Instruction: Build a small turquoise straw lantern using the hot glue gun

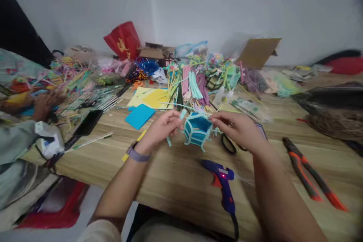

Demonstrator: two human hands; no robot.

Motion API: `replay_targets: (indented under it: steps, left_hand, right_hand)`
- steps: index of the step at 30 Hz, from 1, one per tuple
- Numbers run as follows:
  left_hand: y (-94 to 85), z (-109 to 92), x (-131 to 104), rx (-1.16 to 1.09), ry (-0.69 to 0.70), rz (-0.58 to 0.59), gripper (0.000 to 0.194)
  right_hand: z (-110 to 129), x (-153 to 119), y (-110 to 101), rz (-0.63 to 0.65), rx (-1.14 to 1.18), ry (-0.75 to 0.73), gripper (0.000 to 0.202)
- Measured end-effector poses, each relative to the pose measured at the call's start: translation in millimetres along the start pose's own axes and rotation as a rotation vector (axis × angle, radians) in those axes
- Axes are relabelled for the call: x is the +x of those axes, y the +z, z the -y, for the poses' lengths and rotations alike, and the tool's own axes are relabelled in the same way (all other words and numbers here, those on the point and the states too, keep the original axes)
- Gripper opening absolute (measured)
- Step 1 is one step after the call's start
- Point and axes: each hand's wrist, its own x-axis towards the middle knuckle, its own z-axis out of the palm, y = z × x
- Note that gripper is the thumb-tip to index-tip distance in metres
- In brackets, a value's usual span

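Note:
A small six-sided blue box [197,130] edged with pale blue pipe cleaner stands on the wooden table between my hands, its open top facing me. My left hand [166,125] is at its left side, fingers closed around a short pale blue pipe cleaner [183,114] whose ends stick out above and below. At the box's right rim, my right hand [234,126] pinches the end of a long thin pale pipe cleaner [185,106], which stretches leftward behind the box. A blue glue gun [224,181] with a lit red light lies nearer me.
Black-handled scissors [228,144] lie under my right hand, and orange-handled pliers [307,174] farther right. Blue sheets [140,116] and yellow sheets [155,97] lie left of centre. Bundled pipe cleaners [194,83] and a cardboard box [155,52] line the back. Another person's hand [45,102] is at left.

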Motion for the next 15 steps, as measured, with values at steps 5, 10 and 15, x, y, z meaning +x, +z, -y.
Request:
replay_targets:
  steps: [5, 10, 15]
  left_hand:
    - [45.0, -3.3, 8.1, -0.110, 0.006, 0.068, 0.019]
    - [57.9, 3.1, 15.6, -0.078, -0.011, 0.045, 0.019]
    - [42.4, 9.9, 12.5, 0.363, 0.010, -0.016, 0.029]
  right_hand:
    - [12.1, -1.7, 11.3, 0.067, 0.251, 0.070, 0.026]
    - [14.5, 1.1, 21.4, 0.059, 0.442, 0.183, 0.027]
    - [11.9, 3.2, 22.2, -0.018, 0.383, 0.234, 0.029]
